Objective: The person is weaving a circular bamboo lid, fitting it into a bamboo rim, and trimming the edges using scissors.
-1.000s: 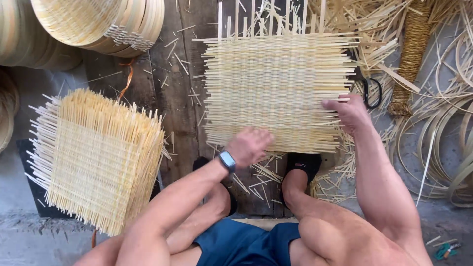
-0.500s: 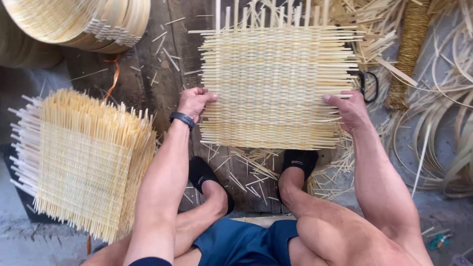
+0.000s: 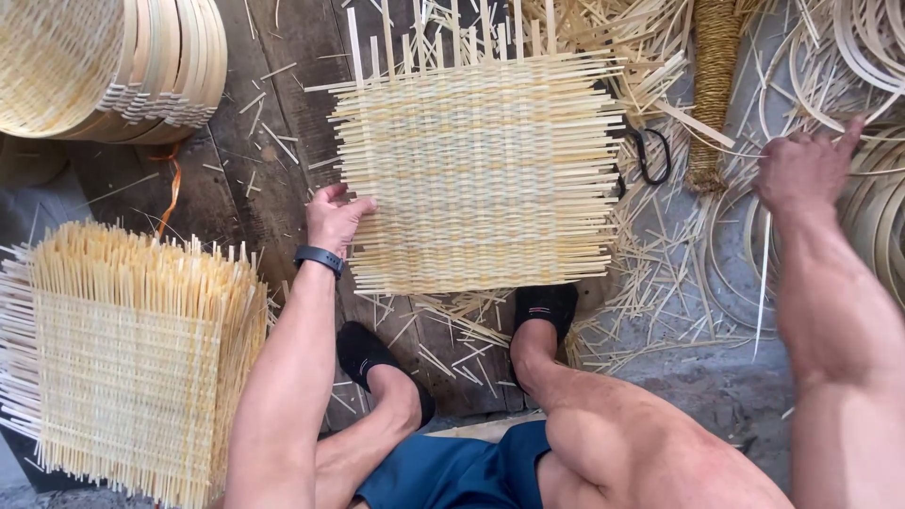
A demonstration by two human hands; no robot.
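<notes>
A square woven bamboo mat (image 3: pixel 481 170) with loose strip ends sticking out lies flat on dark wooden boards in front of me. My left hand (image 3: pixel 335 217), with a black wristband, rests its fingers on the mat's left edge. Far to the right, my right hand (image 3: pixel 801 170) reaches over a pile of bent bamboo hoops (image 3: pixel 872 203), fingers curled at them; whether it grips one is unclear. My two feet in black shoes sit just below the mat.
A stack of finished woven mats (image 3: pixel 132 358) stands at the left. Round woven trays (image 3: pixel 113 66) lie at the top left. Black scissors (image 3: pixel 650 155) and a coiled rope bundle (image 3: pixel 712 94) lie right of the mat amid scattered bamboo strips.
My right hand has left the mat's right edge and swung right to the hoops. My left hand went from the mat's lower edge to its left edge and stays there.
</notes>
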